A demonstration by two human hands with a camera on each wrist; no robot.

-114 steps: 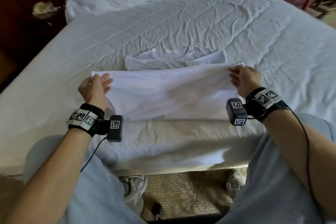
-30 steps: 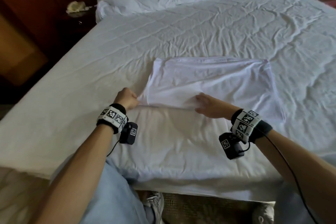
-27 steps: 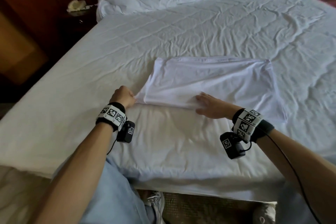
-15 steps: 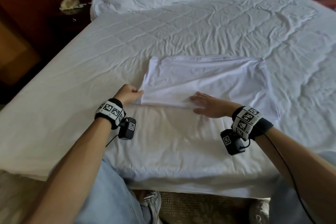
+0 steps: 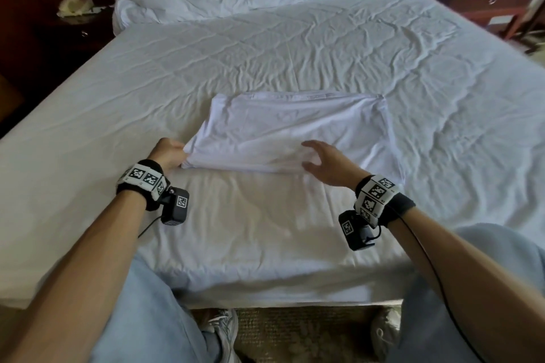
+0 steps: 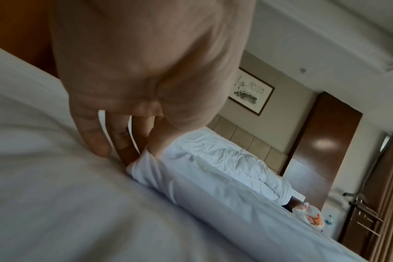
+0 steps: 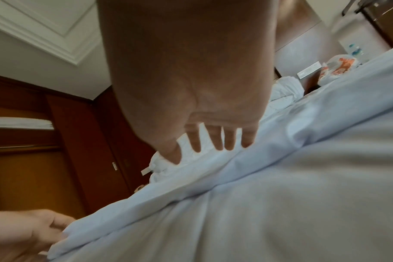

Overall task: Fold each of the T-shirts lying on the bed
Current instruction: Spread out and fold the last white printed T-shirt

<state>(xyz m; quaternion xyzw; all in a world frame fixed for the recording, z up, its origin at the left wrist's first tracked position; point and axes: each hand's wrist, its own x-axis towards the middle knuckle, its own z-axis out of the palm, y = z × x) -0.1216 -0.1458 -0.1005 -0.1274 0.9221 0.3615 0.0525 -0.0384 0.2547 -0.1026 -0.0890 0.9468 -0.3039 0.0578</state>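
Hotel bedroom: wide white-sheeted bed (image 5: 295, 47), padded headboard (image 6: 242, 136), framed ink painting (image 6: 250, 91), dark wood wall panels (image 6: 321, 150), nightstand (image 5: 483, 6).

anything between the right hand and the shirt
Nothing visible. The right hand hovers open just over the near edge of the shirt, only air between them. The left hand already grips the near left corner.

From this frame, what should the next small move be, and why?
Probably lift the near left corner and carry it across to the right. The left hand already pinches that corner of the half-folded T-shirt, while the right hand hovers open over the near edge, seemingly placed to steady the fold line.
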